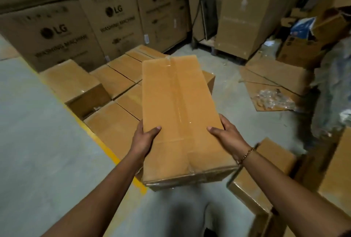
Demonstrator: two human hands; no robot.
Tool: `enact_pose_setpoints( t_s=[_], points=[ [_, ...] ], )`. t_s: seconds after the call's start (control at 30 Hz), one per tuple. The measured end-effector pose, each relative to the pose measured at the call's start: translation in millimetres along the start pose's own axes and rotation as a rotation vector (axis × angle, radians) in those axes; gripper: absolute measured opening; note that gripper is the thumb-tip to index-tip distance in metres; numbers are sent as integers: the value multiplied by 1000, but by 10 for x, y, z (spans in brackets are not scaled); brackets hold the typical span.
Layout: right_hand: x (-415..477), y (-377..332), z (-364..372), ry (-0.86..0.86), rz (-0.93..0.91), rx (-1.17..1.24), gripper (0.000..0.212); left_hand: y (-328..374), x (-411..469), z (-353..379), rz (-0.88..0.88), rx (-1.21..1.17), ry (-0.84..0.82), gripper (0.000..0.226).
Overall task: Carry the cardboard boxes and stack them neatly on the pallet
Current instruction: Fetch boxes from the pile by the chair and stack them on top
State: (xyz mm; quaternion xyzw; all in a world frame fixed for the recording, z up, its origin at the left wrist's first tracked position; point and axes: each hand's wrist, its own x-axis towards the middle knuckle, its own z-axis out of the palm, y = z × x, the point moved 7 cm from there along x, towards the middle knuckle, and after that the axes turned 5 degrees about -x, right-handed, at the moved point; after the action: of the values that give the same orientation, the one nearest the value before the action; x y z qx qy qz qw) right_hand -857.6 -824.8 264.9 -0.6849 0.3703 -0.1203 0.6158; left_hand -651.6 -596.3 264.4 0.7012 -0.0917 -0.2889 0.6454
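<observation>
- An open carton (298, 48) stands at the far right. A blue-and-white package (302, 25) sticks out of its top, and what else it holds cannot be made out.
- A flattened sheet of cardboard (273, 77) lies on the grey floor (38, 122) with a heap of clear plastic scraps (273, 99) on it.
- Every other box in view is closed, so their contents stay hidden.
- The carried box (180, 118) is long, plain brown cardboard. A strip of glossy clear tape runs down its top seam and over the near end.
- It is held lengthwise in the air, in front of the person and above the near edge of a low layer of boxes (117, 79).
- The left hand (146, 138) grips its left side. The thumb lies on the top face, and the fingers go under the edge, out of sight.
- The right hand (226, 134) grips the right side the same way, with a gold bracelet (247, 154) at the wrist.
- The low layer is made of similar brown boxes packed side by side, and what they rest on is hidden. One further box (76, 84) sits on top at its left end.
- A yellow line (106, 147) on the floor runs along that layer's left edge.
- Large washing-machine cartons (57, 33) stand stacked behind.
- More brown boxes (266, 162) sit beside the right forearm.
</observation>
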Motion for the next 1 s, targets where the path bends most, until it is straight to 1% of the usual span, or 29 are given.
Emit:
enact_pose_setpoints(
  t_s=[0.07,0.1,0.23,0.37,0.43,0.57,0.67,0.77,0.83,0.87,0.9,0.93,1.0],
  points=[
    [345,-118,10,-32,-11,5,51,85,252,59,3,-27,26,56],
    [518,-171,6,-49,-15,8,50,121,383,101,-2,-43,39,54],
    [1201,-379,-58,-100,-6,2,46,252,834,244,-10,-86,108,54],
    [1772,-668,-65,-158,-17,-32,46,401,1215,312,-6,-122,167,45],
    [2028,-772,-27,-182,-20,-50,49,438,1396,304,-10,-134,191,45],
    [2562,-902,130,-219,-6,-49,64,489,1832,226,-5,-138,225,48],
    [2960,-1016,333,-250,-14,-67,65,487,2191,92,-8,-134,261,51],
    [3391,-1083,549,-265,-20,-99,70,450,2601,-60,-20,-155,276,52],
    [3681,-1104,688,-272,-21,-119,69,439,2899,-144,-36,-160,281,54],
    [3829,-1123,760,-273,-28,-130,64,446,3034,-187,-45,-155,282,57],
    [3971,-1129,835,-295,-30,-137,57,441,3153,-231,-61,-153,289,62],
    [4116,-1128,916,-322,-23,-138,55,427,3260,-286,-78,-153,299,68],
    [4358,-1128,1058,-348,9,-154,60,400,3463,-407,-111,-162,307,75]
  ],
)
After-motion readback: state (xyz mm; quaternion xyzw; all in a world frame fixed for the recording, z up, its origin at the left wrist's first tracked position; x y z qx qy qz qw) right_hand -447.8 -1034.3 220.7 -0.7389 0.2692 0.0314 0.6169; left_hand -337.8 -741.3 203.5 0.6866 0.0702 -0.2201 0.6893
